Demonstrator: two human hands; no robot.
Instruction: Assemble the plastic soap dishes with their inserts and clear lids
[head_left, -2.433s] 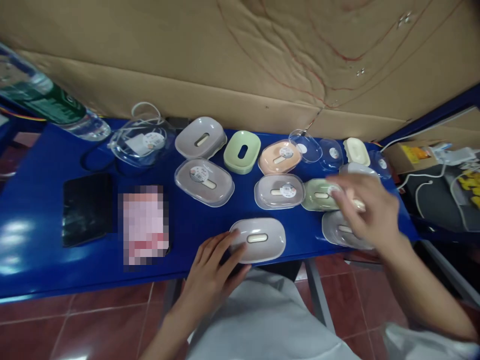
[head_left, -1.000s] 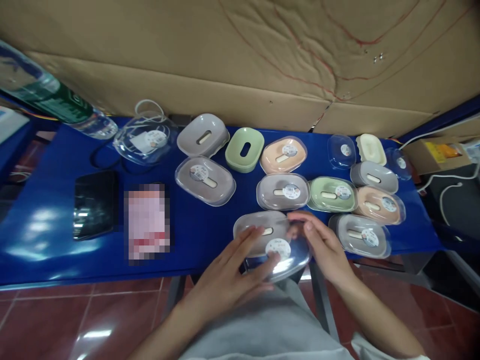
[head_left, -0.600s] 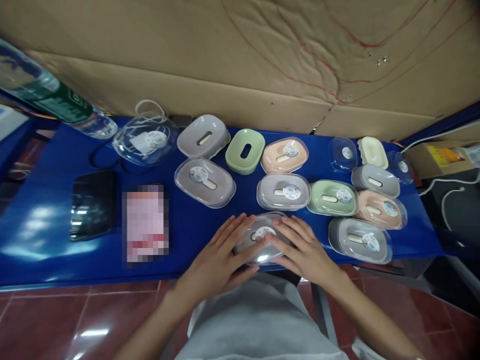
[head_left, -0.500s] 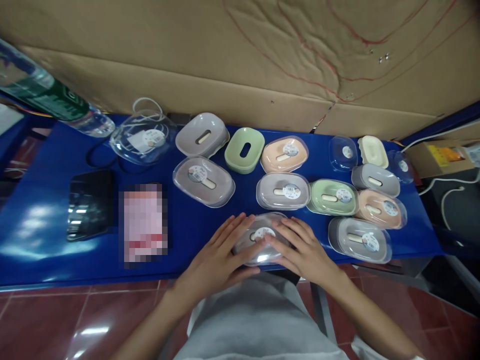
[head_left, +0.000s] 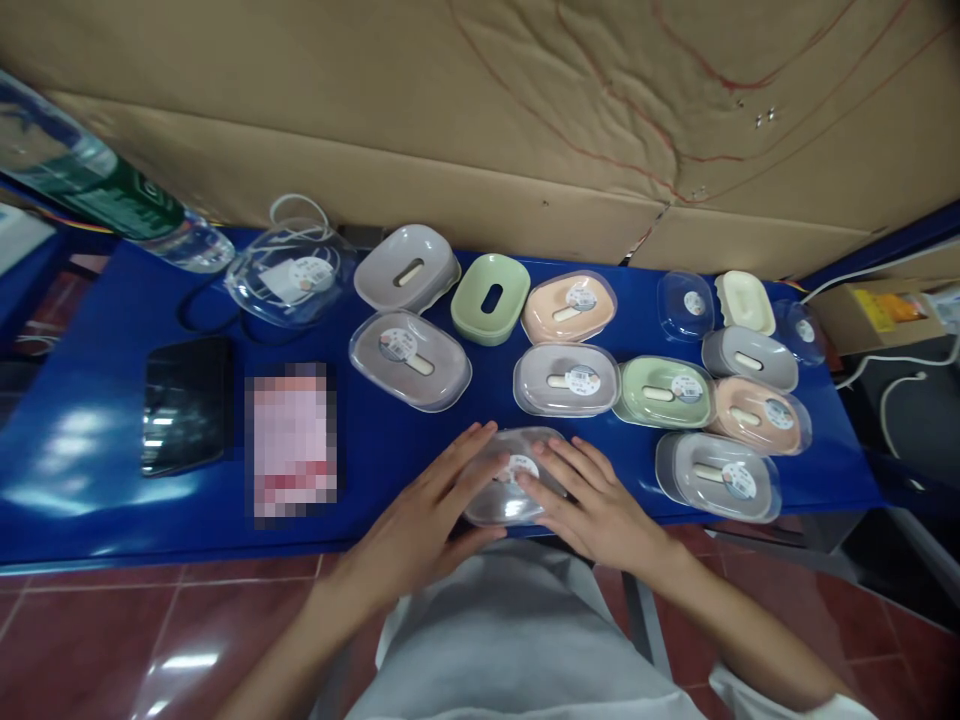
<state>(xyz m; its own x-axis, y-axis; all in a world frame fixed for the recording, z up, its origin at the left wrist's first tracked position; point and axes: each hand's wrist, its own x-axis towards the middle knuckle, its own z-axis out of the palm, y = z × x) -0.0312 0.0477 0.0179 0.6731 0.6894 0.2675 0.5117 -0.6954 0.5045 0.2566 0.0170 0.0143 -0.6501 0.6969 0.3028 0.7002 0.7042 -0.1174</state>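
A grey soap box with a clear lid (head_left: 517, 508) lies at the front edge of the table. My left hand (head_left: 431, 510) holds its left side, with fingers stretched over the lid. My right hand (head_left: 596, 500) grips the right side, and its fingertips rest on the lid near the round white label (head_left: 517, 467). Both hands hide much of the box's sides. Just behind is another grey lidded soap box (head_left: 540, 385), touching a green lidded one (head_left: 637, 400).
More soap boxes stand around: a grey lidded one (head_left: 375, 375), a green lidless one (head_left: 476, 315), a peach one (head_left: 544, 310) and a grey one (head_left: 701, 500). Loose clear lids (head_left: 675, 310) lie at the back. Left are a black device (head_left: 187, 410), a blurred pink item (head_left: 292, 440) and a bottle (head_left: 142, 215).
Both hands and the clear lid under them have shifted slightly to the left. The right fingers are spread a little further over the lid. The view has turned very slightly.
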